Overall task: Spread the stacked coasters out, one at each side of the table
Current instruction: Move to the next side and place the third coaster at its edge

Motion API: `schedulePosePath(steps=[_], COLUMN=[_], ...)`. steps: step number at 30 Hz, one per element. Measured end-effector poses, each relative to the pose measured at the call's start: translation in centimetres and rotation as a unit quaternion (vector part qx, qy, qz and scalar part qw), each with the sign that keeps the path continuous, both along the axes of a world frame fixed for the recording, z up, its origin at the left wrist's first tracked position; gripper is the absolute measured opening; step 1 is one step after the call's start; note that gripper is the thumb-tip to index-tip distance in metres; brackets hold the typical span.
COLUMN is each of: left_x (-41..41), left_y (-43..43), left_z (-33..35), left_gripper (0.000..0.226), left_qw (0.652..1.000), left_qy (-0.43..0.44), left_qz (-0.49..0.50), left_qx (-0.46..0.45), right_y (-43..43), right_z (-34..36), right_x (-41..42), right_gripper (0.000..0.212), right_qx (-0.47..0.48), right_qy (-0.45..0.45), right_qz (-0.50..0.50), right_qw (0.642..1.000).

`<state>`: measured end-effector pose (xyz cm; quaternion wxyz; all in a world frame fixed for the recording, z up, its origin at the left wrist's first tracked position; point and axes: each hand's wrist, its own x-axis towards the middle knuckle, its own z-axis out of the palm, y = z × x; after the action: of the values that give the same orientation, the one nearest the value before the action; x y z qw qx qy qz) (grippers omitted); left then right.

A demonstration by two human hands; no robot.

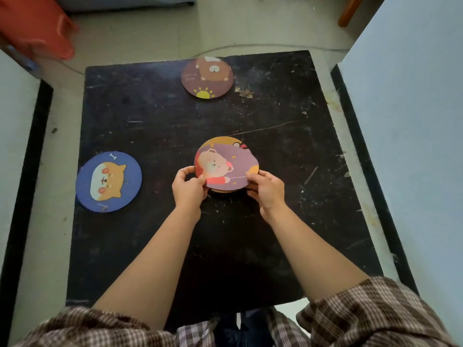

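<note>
A small stack of round coasters sits in the middle of the black table. Its top one, a purple coaster with a bear, is tilted up at the near edge. My left hand pinches that coaster's near left edge and my right hand holds its near right edge. Beneath it an orange coaster shows at the far rim. A blue coaster with a dog lies flat at the table's left side. A brown coaster with a bear lies at the far side.
Pale blue panels stand close on the left and right of the table. A red plastic object lies on the floor at the far left. A thin cable runs along the floor behind the table.
</note>
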<state>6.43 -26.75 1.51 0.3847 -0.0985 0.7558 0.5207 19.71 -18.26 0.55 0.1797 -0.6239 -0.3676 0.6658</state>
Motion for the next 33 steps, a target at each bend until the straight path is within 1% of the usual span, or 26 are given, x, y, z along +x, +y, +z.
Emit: schedulePosePath(steps=[4,7,11,13,15,18,21,23,27,33], left_x=[3.3,6.4,9.8,11.0,12.2,14.5,16.2,17.0,17.4,17.3], left_y=[-3.6,-6.0,-8.3,-9.3,-10.5,-12.7,-14.7,-15.7,-16.9,-17.9], left_z=[0.0,-0.5,-1.0,-1.2,-1.6,-2.2,-2.7,-2.8,-2.9,-3.3], left_gripper=[0.022,0.011,0.018,0.021,0.023,0.017,0.010,0.008,0.006,0.007], left_qw=[1.000,0.998,0.993,0.993,0.996,0.997,0.995,0.993,0.989,0.988], left_qy=[-0.023,-0.037,-0.059,-0.043,-0.005,0.040,0.051,0.065,0.088,0.094], left_qz=[0.014,0.043,0.100,0.109,0.086,0.054,0.063,0.070,0.073,0.052], left_qx=[0.013,0.024,0.030,0.021,0.001,-0.038,-0.059,-0.071,-0.090,-0.114], right_y=[-1.4,-2.3,-3.1,-3.5,-3.9,-5.1,-6.8,-7.7,-8.8,-9.6], right_z=[0.8,1.1,1.2,1.0,0.7,0.3,-0.3,-0.7,-1.4,-2.3], right_x=[2.9,5.6,9.3,11.1,12.5,14.3,15.2,15.4,15.0,14.8], right_gripper=[0.040,0.033,0.031,0.033,0.035,0.033,0.034,0.030,0.024,0.027], right_qx=[0.050,0.071,0.063,0.055,0.054,0.055,0.054,0.060,0.063,0.069], right_qy=[-0.023,-0.016,-0.027,-0.032,-0.037,-0.045,-0.050,-0.066,-0.101,-0.128], right_qz=[0.128,0.171,0.213,0.245,0.273,0.303,0.321,0.322,0.289,0.249], right_qw=[0.990,0.983,0.975,0.967,0.960,0.950,0.944,0.943,0.950,0.957])
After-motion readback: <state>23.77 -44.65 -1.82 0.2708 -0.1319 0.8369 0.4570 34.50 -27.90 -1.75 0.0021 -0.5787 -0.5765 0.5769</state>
